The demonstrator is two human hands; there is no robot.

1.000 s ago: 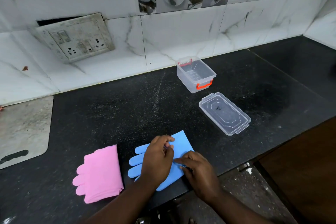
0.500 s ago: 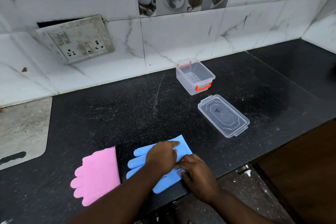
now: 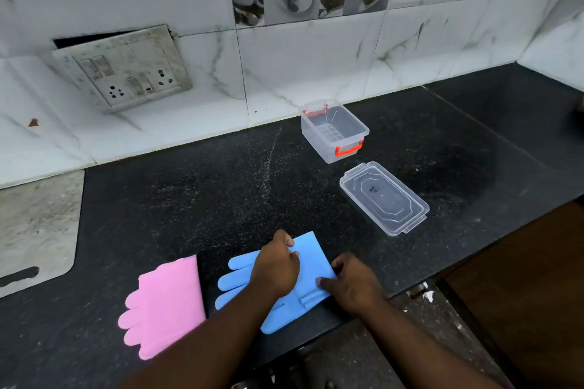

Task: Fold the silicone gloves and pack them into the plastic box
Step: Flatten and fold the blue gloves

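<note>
Our right grip (image 3: 354, 284) has slid to the cuff edge of the blue glove (image 3: 311, 259) and pinches it; our left grip (image 3: 278, 265) clamps the cuff too, so folding only begins. The glove lies at the near edge of the table (image 3: 221, 193); bare surface leads to the plastic box (image 3: 335, 133).
</note>
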